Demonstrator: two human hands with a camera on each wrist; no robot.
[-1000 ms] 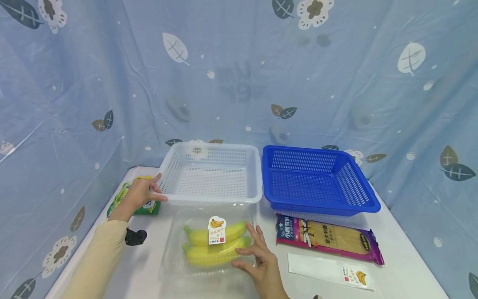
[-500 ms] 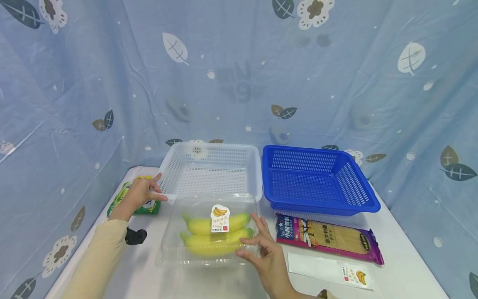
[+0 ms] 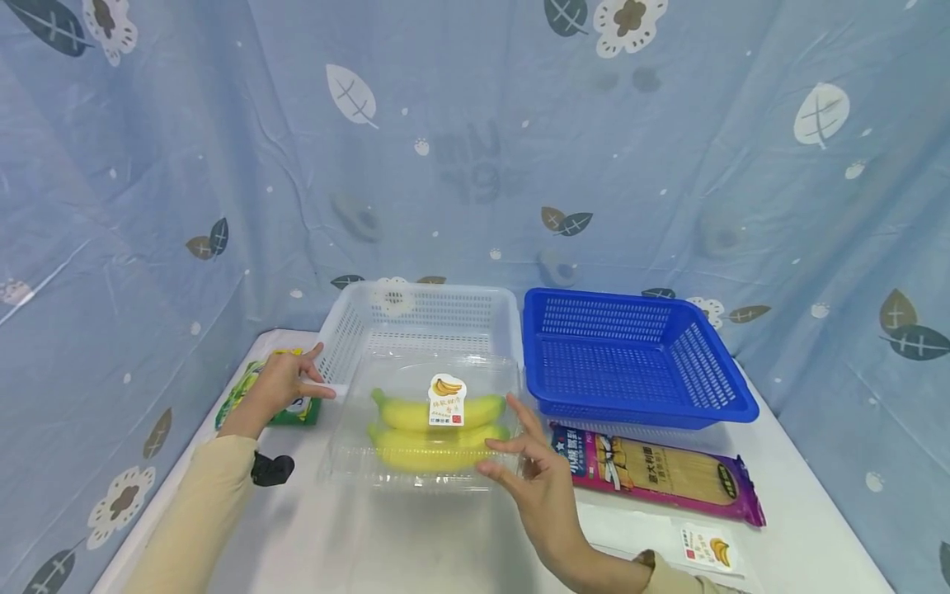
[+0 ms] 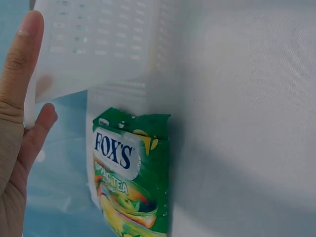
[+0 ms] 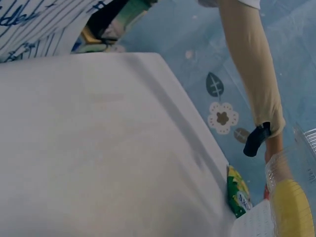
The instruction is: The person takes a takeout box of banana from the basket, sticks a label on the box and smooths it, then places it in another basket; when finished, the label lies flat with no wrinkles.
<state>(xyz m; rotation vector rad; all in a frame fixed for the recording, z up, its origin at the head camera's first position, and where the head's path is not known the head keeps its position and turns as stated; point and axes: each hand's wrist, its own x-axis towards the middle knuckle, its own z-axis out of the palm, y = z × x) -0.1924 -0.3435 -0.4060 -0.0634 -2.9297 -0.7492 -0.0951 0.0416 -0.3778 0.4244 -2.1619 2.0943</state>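
Observation:
My right hand (image 3: 545,495) grips the right end of a clear plastic box (image 3: 349,437), thumb at the near side and fingers along the end. Two yellow bananas (image 3: 411,459) lie inside, under a lid with a white banana label (image 3: 446,400). Raised off the table, the box overlaps the front rim of a white basket (image 3: 426,299) in the head view. My left hand (image 3: 278,386) pinches that basket at its front left corner; the left wrist view has its wall between the digits. Close by lies a green FOX'S bag (image 4: 131,173). The right wrist view hides the right hand.
A blue basket (image 3: 638,408) stands right of the white one. In front of it lie a purple-edged noodle packet (image 3: 660,474) and a paper strip with a banana label (image 3: 705,548). A patterned blue curtain (image 3: 475,165) surrounds the white table (image 3: 416,544).
My right hand has raised the banana box and carried it away from me, from the table in front toward the white basket. The left hand has kept its place at the basket corner.

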